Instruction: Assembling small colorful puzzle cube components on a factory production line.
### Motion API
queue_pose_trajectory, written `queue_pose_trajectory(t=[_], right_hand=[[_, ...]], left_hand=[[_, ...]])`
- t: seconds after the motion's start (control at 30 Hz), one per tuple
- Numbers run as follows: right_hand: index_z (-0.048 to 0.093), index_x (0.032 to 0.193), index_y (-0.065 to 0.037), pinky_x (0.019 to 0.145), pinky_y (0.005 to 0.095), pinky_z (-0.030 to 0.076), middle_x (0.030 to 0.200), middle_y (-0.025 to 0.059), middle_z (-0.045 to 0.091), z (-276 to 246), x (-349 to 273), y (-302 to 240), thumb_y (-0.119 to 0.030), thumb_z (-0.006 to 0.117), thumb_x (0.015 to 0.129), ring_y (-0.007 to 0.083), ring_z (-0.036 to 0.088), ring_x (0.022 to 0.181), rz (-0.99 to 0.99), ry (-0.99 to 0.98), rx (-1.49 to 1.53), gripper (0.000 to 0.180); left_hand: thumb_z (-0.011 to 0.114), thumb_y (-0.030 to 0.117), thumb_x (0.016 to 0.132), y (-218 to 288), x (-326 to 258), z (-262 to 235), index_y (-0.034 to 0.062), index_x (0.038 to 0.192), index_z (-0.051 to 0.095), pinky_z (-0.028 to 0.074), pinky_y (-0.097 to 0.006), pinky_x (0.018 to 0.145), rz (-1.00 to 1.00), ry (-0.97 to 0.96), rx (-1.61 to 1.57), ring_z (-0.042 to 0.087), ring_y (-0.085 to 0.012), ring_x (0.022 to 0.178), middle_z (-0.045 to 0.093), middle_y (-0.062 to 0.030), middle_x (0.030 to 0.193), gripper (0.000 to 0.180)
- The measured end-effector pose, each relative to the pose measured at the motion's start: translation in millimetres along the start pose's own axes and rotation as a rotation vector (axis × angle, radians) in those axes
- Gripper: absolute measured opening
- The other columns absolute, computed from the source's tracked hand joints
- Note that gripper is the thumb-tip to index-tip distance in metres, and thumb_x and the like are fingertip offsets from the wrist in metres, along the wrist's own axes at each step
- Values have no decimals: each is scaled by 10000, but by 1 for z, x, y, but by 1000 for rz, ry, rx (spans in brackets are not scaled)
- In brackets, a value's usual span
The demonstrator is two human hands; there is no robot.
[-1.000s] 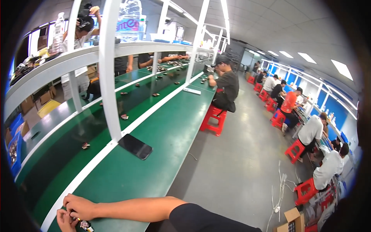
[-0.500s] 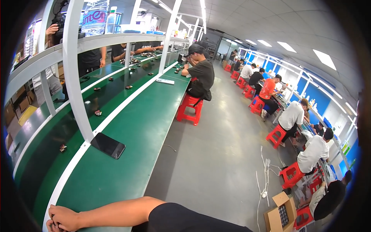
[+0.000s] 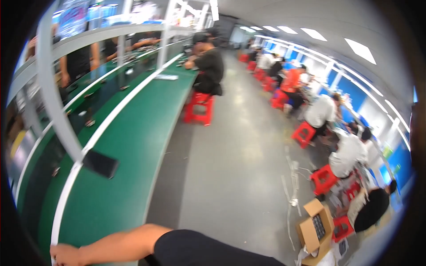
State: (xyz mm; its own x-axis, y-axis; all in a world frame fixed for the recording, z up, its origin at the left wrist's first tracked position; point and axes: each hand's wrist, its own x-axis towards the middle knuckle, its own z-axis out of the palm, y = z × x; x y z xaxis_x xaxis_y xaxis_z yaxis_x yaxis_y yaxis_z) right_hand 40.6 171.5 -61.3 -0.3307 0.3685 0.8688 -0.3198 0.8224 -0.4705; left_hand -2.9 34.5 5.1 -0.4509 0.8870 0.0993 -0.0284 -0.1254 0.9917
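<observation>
- Right hand: 8 o'clock in view, fingers appearing curled; cannot tell whether it is narrow or holding anything.
- Left hand: out of view.
- Rail: beside the right hand, running toward 1 o'clock.
- Phone: on the desk, 1 o'clock from the hand.
- Advisable: steady the wrist against the desk; keep fingertips visible.

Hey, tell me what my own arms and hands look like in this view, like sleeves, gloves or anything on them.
Your right arm wears a plain black sleeve ending near the elbow, with no visible marking. The forearm is bare, and your blurred right hand shows no glove. I can't make out your left hand.
</observation>
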Motion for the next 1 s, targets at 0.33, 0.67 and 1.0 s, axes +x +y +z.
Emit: queue_pose_trajectory(t=[0.33, 0.67, 1.0], right_hand=[[696, 877, -49, 877, 384, 501, 1086, 90, 627, -65, 19, -89, -52, 729, 733, 284, 585, 1045, 110, -359, -36, 148], [710, 902, -51, 845, 347, 513, 1142, 62, 629, -57, 18, -91, -40, 730, 762, 253, 573, 1065, 185, -371, -2, 142], [727, 932, -66, 865, 351, 505, 1181, 52, 625, -56, 12, -94, -64, 718, 793, 253, 554, 1094, 305, -346, 52, 139]], left_hand=[[517, 41, 964, -5, -22, -28, 38, 1197, 488, 523, -398, 972, -31, -129, -330, 584, -232, 1165, 558, -152, 1294, 235], [503, 38, 979, -12, -23, -36, 57, 1182, 483, 508, -392, 987, -55, -121, -339, 574, -227, 1185, 540, -174, 1332, 204], [524, 24, 966, -7, -23, -34, 89, 1145, 492, 505, -421, 981, -55, -124, -325, 572, -235, 1182, 544, -164, 1331, 193]])
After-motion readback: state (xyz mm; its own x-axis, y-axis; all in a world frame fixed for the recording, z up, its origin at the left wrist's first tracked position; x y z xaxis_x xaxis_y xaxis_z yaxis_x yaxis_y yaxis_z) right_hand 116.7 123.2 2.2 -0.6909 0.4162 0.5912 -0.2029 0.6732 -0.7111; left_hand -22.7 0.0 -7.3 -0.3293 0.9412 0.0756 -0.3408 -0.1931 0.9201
